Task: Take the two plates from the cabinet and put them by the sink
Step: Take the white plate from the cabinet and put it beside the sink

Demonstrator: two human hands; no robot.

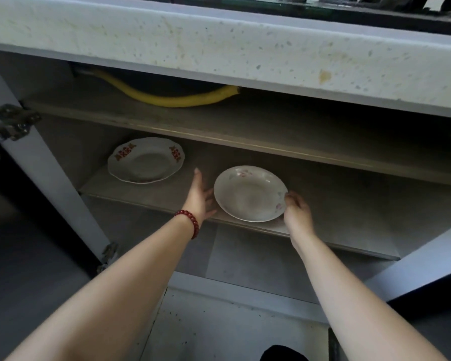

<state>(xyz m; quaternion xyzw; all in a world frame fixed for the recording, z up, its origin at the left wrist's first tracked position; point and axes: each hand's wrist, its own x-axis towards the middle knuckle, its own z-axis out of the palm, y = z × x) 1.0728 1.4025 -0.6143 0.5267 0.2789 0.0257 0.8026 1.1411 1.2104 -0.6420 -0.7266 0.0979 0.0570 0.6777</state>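
Observation:
Two white plates lie on the middle shelf (151, 196) of an open cabinet under the counter. The plate with red patterns (145, 160) lies at the back left. The plate with faint pink flowers (250, 193) lies nearer the shelf's front edge. My left hand (200, 198), with a red bead bracelet on its wrist, is flat with fingers apart at that plate's left rim. My right hand (296, 211) curls its fingers on the plate's right rim. The plate still lies on the shelf.
A yellow hose (172, 99) runs across the upper shelf. The speckled white countertop edge (219, 43) overhangs the cabinet. An open door with hinges (13, 122) stands at the left, and another door panel (425, 264) at the lower right.

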